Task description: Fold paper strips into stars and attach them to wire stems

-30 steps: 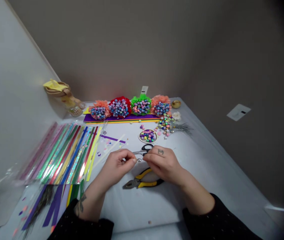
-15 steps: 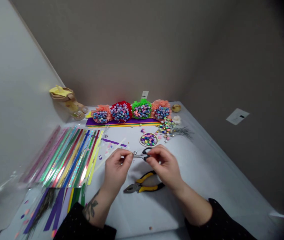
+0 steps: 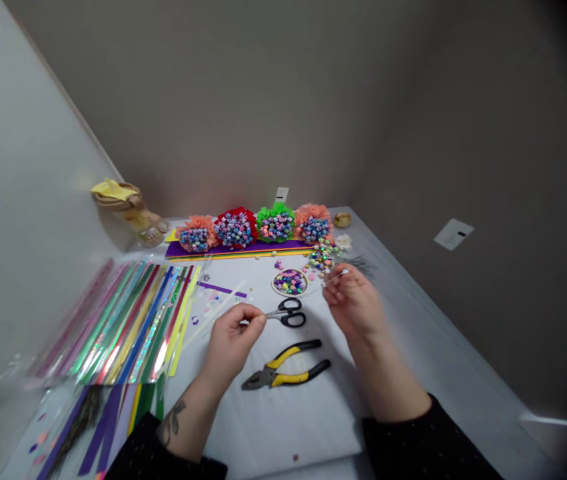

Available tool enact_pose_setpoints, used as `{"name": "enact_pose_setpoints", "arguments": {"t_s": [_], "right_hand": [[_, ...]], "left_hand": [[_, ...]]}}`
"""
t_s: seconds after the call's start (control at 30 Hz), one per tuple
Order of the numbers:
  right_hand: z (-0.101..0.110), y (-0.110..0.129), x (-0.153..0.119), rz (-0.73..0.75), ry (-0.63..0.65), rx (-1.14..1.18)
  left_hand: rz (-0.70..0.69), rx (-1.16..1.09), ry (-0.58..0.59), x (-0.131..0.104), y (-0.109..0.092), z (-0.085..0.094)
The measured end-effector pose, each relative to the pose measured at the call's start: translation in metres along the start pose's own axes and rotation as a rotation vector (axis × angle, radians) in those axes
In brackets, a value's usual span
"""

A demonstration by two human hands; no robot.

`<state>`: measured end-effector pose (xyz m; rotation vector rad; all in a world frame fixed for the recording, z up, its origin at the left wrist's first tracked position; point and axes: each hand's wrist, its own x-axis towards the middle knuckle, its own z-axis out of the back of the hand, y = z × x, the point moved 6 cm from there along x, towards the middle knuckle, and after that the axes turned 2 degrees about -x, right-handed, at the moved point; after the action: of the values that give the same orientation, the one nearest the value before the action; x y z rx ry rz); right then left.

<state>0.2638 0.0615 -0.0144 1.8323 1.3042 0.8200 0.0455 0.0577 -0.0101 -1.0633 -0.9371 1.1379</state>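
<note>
My left hand (image 3: 236, 340) is pinched at the tips of the black-handled scissors (image 3: 289, 315), whose handles point right. Over the right side of the white table, my right hand (image 3: 356, 303) is closed on a thin wire (image 3: 336, 279) with a small pale bead or star at its end. Pliers (image 3: 283, 370) with yellow and black handles lie open below the scissors. A round dish (image 3: 290, 283) of small colourful stars sits between and beyond my hands. More stars (image 3: 324, 256) are heaped behind it, beside a bundle of wires (image 3: 362, 266).
Packs of coloured strips (image 3: 118, 320) cover the left side. Four star-filled paper flowers (image 3: 236, 229) line the back on purple sheets (image 3: 188, 249). A sandal-like object (image 3: 136, 213) stands back left, and a small yellowish object (image 3: 342, 219) back right.
My right hand has let go of the scissors handles and moved right and up, with the wire now in its fingers. My left hand stays near the scissors tips. The view has shifted slightly.
</note>
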Motion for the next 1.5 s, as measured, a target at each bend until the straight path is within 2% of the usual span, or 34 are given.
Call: {"name": "enact_pose_setpoints", "arguments": {"t_s": [0.13, 0.27, 0.33, 0.47, 0.57, 0.67, 0.77, 0.93, 1.1, 1.33, 1.5], "right_hand": [[0.005, 0.004, 0.005, -0.054, -0.013, 0.104], [-0.011, -0.015, -0.004, -0.191, 0.040, 0.148], [-0.017, -0.022, -0.007, -0.210, 0.047, 0.123], [-0.019, -0.022, -0.008, -0.105, 0.036, 0.061], [-0.015, -0.019, -0.009, -0.016, 0.031, -0.046], [-0.014, -0.024, -0.012, 0.003, 0.054, -0.149], [-0.016, -0.031, -0.016, -0.011, 0.069, -0.211], [-0.019, -0.040, -0.016, -0.103, 0.043, -0.163], [-0.024, -0.039, -0.014, -0.213, 0.023, -0.104], [-0.028, -0.034, -0.019, -0.291, 0.035, -0.083], [-0.025, -0.027, -0.020, -0.315, 0.024, -0.119]], "left_hand": [[0.083, -0.035, 0.014, 0.001, 0.005, 0.000], [0.150, -0.090, 0.012, 0.002, 0.012, -0.002], [0.172, -0.103, 0.031, 0.002, 0.016, -0.004], [0.220, -0.102, 0.122, 0.002, 0.024, -0.013], [0.195, -0.057, 0.202, 0.002, 0.027, -0.021], [0.139, -0.031, 0.232, 0.000, 0.025, -0.026], [0.149, -0.068, 0.231, -0.003, 0.023, -0.030], [0.289, -0.254, 0.236, -0.005, 0.026, -0.034], [0.391, -0.396, 0.326, -0.007, 0.030, -0.037], [0.385, -0.410, 0.397, -0.007, 0.028, -0.035], [0.366, -0.402, 0.402, -0.008, 0.024, -0.034]]}}
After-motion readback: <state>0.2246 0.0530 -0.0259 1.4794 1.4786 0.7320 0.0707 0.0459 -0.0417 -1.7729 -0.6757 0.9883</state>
